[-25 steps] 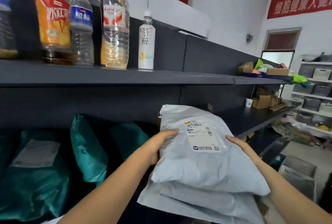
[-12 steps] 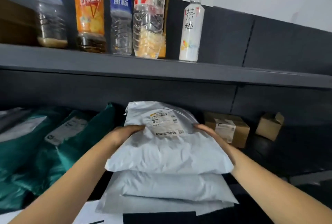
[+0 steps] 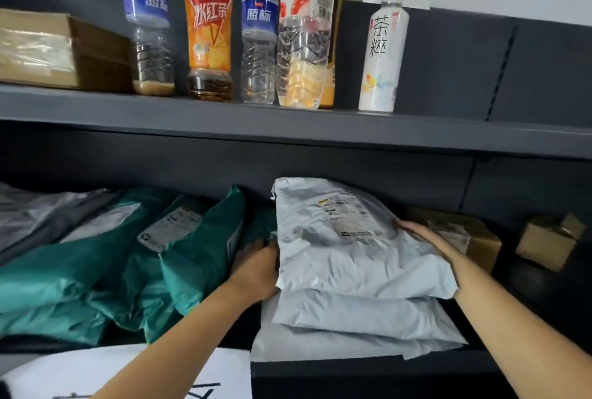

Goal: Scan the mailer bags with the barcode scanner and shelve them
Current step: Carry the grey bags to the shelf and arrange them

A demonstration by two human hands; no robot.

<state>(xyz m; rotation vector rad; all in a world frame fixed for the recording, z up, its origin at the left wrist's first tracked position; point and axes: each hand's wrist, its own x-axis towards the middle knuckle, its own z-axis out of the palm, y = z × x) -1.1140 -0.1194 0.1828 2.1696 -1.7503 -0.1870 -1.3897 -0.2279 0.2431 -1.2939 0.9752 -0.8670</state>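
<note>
A stack of three white mailer bags (image 3: 352,312) lies on the lower dark shelf (image 3: 368,366). The top white bag (image 3: 346,238) shows its printed label face up. My left hand (image 3: 256,267) grips the left edge of the top bag, its fingertips tucked out of sight between the white bag and the green ones. Along the top bag's right side, my right hand (image 3: 426,238) lies with straight fingers pressing on it. No barcode scanner is in view.
Several green mailer bags (image 3: 192,254) lean to the left of the stack, with grey ones (image 3: 38,219) further left. Small cardboard boxes (image 3: 474,238) sit right of the stack. Drink bottles (image 3: 304,39) and a taped box (image 3: 48,49) stand on the upper shelf (image 3: 288,126). White paper (image 3: 192,373) lies below.
The stack has moved forward and down onto the lower shelf beside the green bags. My left hand shifted lower along the stack's left edge; my view came closer to the shelf.
</note>
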